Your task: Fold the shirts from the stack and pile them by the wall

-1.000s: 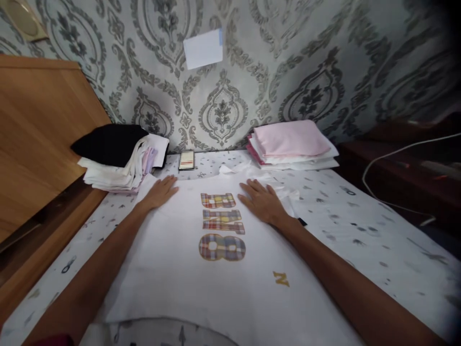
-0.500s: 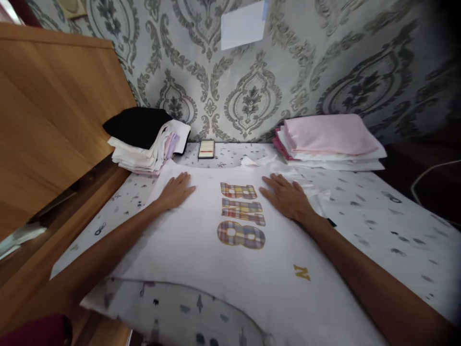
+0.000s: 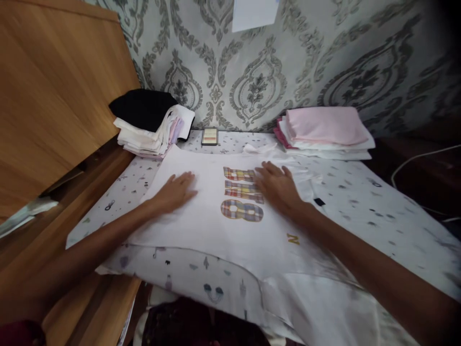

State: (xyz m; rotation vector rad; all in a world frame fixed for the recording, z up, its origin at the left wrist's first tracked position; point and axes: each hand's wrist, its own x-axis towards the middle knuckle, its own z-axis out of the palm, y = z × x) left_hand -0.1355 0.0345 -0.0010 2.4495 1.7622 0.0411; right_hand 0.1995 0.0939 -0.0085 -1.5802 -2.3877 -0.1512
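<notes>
A white T-shirt (image 3: 201, 216) with plaid letters and a small yellow "N" lies spread over a patterned cloth (image 3: 360, 202). On its left part rests my left hand (image 3: 175, 193), palm down with the fingers stretched out, slightly blurred. My right hand (image 3: 276, 185) lies flat with spread fingers beside the plaid letters, its fingertips covering their right ends. Neither hand grips anything. A small black tag (image 3: 319, 202) shows just right of my right wrist. The shirt's near right part hangs in loose folds toward me.
Folded clothes with a black piece (image 3: 144, 109) on top stand at the back left, next to a wooden panel (image 3: 65, 86). At the back right is a folded stack topped by a pink garment (image 3: 326, 125). A small framed card (image 3: 210, 136) sits near the wall.
The view has shifted, so the shirt sits higher in the picture. My right hand has moved left over the ends of the plaid letters. My left hand has slid slightly toward me on the shirt.
</notes>
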